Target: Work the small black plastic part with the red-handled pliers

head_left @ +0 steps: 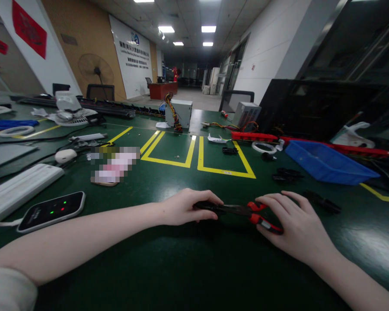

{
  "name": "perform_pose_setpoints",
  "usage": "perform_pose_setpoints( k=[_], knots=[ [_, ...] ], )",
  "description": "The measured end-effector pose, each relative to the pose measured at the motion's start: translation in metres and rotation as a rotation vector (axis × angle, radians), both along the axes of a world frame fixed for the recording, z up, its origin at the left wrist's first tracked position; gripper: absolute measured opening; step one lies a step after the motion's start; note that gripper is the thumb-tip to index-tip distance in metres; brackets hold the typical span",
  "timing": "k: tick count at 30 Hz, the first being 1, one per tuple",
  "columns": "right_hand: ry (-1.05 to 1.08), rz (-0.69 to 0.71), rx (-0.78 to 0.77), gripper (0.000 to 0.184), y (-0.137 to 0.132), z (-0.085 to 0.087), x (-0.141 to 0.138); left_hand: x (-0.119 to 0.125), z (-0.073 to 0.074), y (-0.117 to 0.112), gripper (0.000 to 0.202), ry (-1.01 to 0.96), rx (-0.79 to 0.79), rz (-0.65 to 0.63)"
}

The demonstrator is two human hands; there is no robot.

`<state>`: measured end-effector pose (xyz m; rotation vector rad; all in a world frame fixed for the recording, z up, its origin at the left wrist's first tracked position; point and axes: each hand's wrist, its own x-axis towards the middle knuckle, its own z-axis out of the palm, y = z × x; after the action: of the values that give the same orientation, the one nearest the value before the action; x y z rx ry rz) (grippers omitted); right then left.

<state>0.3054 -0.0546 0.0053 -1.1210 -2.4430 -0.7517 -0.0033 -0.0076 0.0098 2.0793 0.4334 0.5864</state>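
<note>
My right hand (294, 224) grips the red-and-black handles of a pair of pliers (257, 216) low over the green table (181, 268). The pliers' dark jaws point left toward a small black part (205, 206), which my left hand (186, 207) holds down with curled fingers. Jaws and part meet between the two hands; the contact itself is partly hidden by my left fingers.
A blue bin (327, 164) sits right, with black parts (287, 175) beside it and another (322, 202) near my right hand. Left lie a phone-like device (52, 210), a white keyboard (19, 188) and a mouse (65, 155). Power supplies (179, 113) stand behind yellow floor-tape boxes (197, 157).
</note>
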Motion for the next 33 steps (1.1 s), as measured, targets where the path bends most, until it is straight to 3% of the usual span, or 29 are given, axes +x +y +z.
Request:
perform_pose_setpoints(
  k=[12, 21, 33],
  knots=[
    [0.108, 0.036, -0.109, 0.038, -0.0013, -0.0024, 0.0009, -0.0001, -0.0016, 0.0, 0.031, -0.027, -0.046, -0.021],
    [0.149, 0.082, -0.193, 0.04, -0.0063, -0.0018, -0.0004, 0.0008, -0.0006, 0.0025, 0.034, -0.062, 0.142, 0.025],
    [0.232, 0.047, -0.324, 0.037, -0.0076, -0.0034, 0.001, 0.0011, -0.0031, 0.0039, 0.037, -0.066, 0.159, 0.027]
  ],
)
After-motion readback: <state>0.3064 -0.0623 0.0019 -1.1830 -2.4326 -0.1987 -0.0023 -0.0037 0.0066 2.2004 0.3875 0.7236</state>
